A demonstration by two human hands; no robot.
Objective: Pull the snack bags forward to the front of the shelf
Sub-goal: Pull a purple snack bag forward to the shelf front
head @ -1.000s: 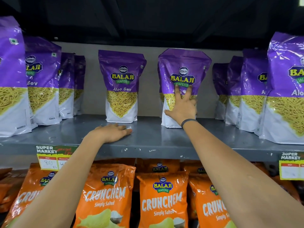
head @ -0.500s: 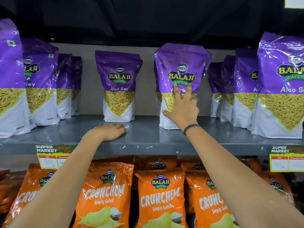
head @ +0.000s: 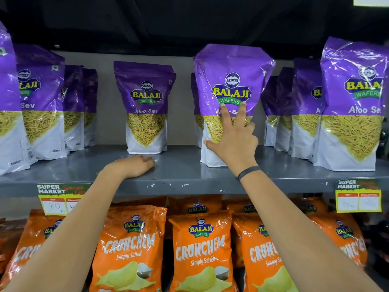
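At the far left of the frame, a row of glossy purple-and-white Balaji Aloo Sev pouches (head: 40,106) stands on the grey metal shelf (head: 181,175), the nearest ones at its front edge. Below the shelf lip at lower left hangs a Super Market price tag (head: 56,197). Left of centre, a single purple Aloo Sev pouch (head: 145,108) stands upright, set back toward the rear wall. Just in front of it the left hand (head: 134,166) lies palm-down on the shelf, fingers together and flat, gripping nothing. Right of centre, a purple Aloo Sev pouch with a crinkled top (head: 229,87) stands upright closer to the front than the centre one, with another purple bag partly hidden behind it. The right hand (head: 233,140), a dark band at its wrist, presses on this pouch's front with fingers spread; whether it clasps the bag's side I cannot tell. At the right, more purple pouches (head: 349,106) stand near the front edge. Across the bottom, orange Crunchem Simply Salted bags (head: 200,249) fill the lower shelf.
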